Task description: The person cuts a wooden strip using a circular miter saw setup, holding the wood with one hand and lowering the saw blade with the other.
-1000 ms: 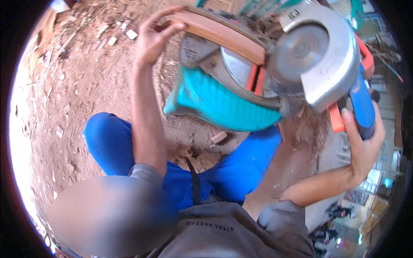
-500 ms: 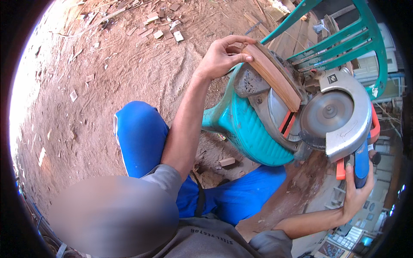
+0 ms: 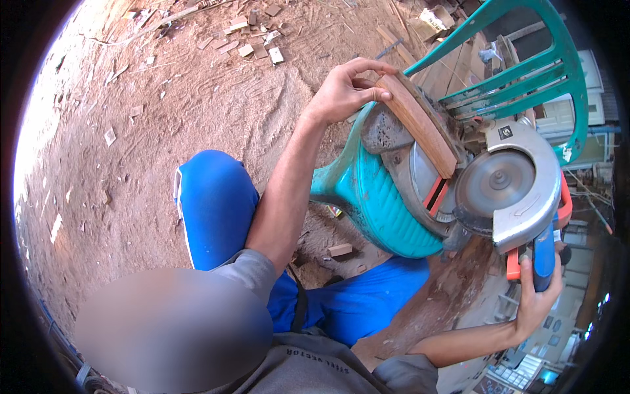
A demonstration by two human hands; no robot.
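My left hand [image 3: 351, 90] grips the far end of a brown wooden board [image 3: 420, 123], thumb on its near face and fingers over its top. The board lies along the fence of a miter saw [image 3: 400, 156], its other end beside the orange-red slot of the saw's table. To the right of that end is the round blade [image 3: 495, 178], its edge smeared, under a silver guard [image 3: 550, 187]. My right hand [image 3: 539, 299] is wrapped round the saw's blue handle [image 3: 543, 257] at the lower right. An orange-red part sits beside its fingers.
The saw rests on a teal plastic chair [image 3: 387, 220], whose slatted back [image 3: 518, 85] rises behind it. My blue-trousered knees are left of and below the chair. Wood offcuts [image 3: 259, 46] lie on the dirt ground, and a small block [image 3: 340, 250] lies near the chair.
The view has shifted slightly, with the saw's blade and handle now a little lower and further left in the picture. Both hands keep their holds on board and handle.
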